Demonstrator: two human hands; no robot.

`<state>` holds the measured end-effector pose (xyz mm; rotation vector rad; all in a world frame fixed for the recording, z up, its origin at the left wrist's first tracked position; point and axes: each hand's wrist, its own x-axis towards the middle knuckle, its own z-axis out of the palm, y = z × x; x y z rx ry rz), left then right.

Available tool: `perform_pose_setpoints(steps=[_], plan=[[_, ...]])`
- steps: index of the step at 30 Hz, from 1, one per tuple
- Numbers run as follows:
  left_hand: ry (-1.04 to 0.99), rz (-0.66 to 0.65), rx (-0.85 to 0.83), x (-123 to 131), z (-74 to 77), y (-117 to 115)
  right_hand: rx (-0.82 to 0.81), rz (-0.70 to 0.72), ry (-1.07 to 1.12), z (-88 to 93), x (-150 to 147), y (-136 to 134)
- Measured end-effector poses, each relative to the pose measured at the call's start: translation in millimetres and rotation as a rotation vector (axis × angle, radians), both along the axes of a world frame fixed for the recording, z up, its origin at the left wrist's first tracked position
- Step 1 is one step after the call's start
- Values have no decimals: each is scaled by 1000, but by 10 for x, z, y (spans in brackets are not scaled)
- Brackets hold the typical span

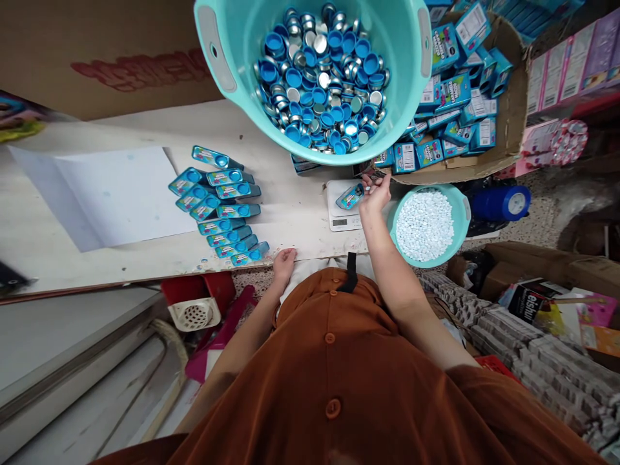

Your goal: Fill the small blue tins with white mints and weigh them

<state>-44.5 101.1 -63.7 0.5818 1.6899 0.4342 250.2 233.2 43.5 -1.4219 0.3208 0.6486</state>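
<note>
My right hand point(375, 192) is closed, palm up, with a small white candy point(368, 188) showing at its fingers. It is just right of a blue candy tin point(349, 196) that lies on a white digital scale point(345, 223). The digits on the scale are too small to read. A turquoise bowl point(466, 227) full of small white candies stands below and right of this hand. My left hand point(285, 261) rests at the table's front edge, fingers loosely extended and holding nothing. To its left several blue tins point(230, 210) stand in uneven rows.
A big turquoise tub point(227, 77) of blue and silver caps stands at the back. Right of it, a cardboard box point(516, 110) holds many blue tins. A white paper sheet point(130, 200) lies on the left of the table point(285, 223). A blue cylinder point(504, 202) is beyond the bowl.
</note>
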Motion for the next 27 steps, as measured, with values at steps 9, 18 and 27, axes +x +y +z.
perform_pose_setpoints(steps=[9, 18, 27], plan=[[0, -9, 1, 21, 7, -22, -19, 24, -30, -28, -12, -41], [-22, 18, -21, 36, 62, -42, -80, 116, -133, -50, -52, -60], [-16, 44, -24, 53, 84, -86, -115, 109, -146, -65, -48, -101]])
